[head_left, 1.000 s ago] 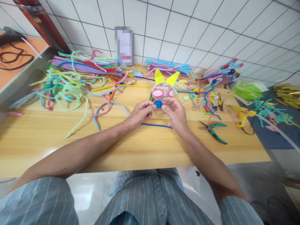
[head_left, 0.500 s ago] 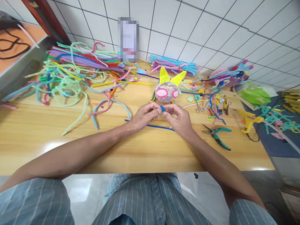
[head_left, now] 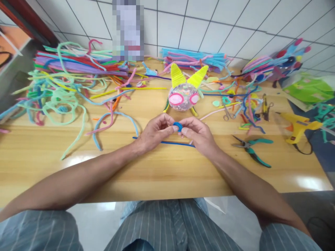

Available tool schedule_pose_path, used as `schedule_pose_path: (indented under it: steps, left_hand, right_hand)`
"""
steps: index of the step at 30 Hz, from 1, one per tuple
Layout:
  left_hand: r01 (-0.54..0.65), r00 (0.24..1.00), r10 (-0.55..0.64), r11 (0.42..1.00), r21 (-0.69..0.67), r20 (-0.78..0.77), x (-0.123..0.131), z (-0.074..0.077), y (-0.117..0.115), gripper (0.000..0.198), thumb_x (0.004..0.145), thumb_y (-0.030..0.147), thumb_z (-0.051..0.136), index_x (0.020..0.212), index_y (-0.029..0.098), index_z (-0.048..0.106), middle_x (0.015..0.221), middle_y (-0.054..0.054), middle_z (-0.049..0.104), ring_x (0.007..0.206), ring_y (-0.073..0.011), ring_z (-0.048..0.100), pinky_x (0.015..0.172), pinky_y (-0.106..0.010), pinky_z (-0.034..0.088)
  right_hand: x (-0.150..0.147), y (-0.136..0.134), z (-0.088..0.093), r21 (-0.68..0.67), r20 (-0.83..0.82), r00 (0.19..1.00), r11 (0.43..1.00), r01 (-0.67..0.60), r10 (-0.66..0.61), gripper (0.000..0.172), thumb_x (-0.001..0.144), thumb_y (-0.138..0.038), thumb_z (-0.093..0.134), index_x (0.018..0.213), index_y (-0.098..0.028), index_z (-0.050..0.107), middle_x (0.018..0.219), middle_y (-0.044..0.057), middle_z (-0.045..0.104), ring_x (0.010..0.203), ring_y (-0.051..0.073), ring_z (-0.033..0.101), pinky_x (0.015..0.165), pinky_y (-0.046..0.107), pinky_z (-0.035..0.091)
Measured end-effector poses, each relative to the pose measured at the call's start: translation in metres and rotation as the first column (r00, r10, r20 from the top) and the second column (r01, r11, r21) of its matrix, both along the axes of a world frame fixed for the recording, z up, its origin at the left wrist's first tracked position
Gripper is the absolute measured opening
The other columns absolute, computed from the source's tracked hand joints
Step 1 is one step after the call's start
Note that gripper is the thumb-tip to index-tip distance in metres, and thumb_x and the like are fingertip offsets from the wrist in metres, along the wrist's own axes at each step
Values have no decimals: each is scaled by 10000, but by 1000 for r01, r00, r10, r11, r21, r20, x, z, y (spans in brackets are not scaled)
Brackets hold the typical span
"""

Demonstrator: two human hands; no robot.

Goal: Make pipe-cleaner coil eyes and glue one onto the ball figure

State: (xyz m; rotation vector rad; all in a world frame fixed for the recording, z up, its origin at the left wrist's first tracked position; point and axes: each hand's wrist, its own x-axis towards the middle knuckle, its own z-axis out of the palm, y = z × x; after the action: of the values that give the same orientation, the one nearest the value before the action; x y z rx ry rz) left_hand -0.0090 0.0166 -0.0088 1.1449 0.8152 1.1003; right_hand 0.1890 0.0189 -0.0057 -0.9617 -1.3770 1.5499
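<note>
My left hand (head_left: pixel 155 132) and my right hand (head_left: pixel 195 132) meet over the middle of the wooden table (head_left: pixel 157 170). Both pinch a small blue coil of pipe cleaner (head_left: pixel 178 126) between their fingertips. A straight blue pipe cleaner (head_left: pixel 164 142) lies on the table under my hands. Just beyond them stands a round craft figure (head_left: pixel 183 94) with pink eyes and two yellow ears.
Heaps of coloured pipe cleaners (head_left: pixel 70 80) cover the far left and back of the table. Teal-handled pliers (head_left: pixel 251 147) lie to the right, a yellow glue gun (head_left: pixel 298 125) further right. Small scissors (head_left: pixel 227 114) and scraps lie near the figure. A tiled wall (head_left: pixel 235 24) rises behind.
My hands have stayed together on the blue coil, turning it from flat disc to edge-on and back. The view has shifted so the table sits closer and more centred.
</note>
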Motion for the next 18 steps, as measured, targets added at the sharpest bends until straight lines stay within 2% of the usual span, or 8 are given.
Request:
schedule_pose_path:
  steps: [7, 12, 15, 18]
  left_hand:
    - [37, 999, -37, 999, 8, -14, -3, -5, -1, 328, 831, 440, 882, 930, 185, 700, 860, -4, 711, 774, -127, 634, 749, -252, 513]
    - [25, 993, -21, 999, 29, -119, -6, -5, -4, 328, 832, 453, 875, 967, 190, 734, 842, -6, 678, 754, -134, 599, 726, -257, 494]
    - [27, 992, -27, 1000, -2, -122, -8, 0, -6, 370, 871, 509, 828, 1050, 201, 727, 855, -14, 684, 727, -136, 606, 676, -253, 499]
    - [91, 993, -99, 989, -113, -63, -8, 5, -5, 407, 925, 580, 739, 1045, 194, 703, 821, -15, 687, 635, -126, 610, 573, -242, 502]
  right_hand:
    - [-1, -2, -3, 91, 50, 999, 996, 13, -17, 277, 875, -458, 826, 1012, -237, 731, 940, 15, 781, 818, 157, 712, 790, 320, 614]
    - [1, -4, -11, 269, 155, 984, 962, 46, -90, 139, 925, -348, 772, 1012, -252, 723, 938, 11, 766, 855, 175, 726, 805, 337, 601]
    - [3, -2, -6, 485, 277, 941, 873, 36, -193, 51, 944, -260, 704, 987, -266, 731, 950, 27, 754, 850, 187, 709, 777, 348, 584]
    - [4, -1, 0, 667, 338, 899, 745, -20, -279, 126, 953, -192, 638, 932, -277, 728, 971, 43, 767, 904, 213, 712, 798, 374, 581]
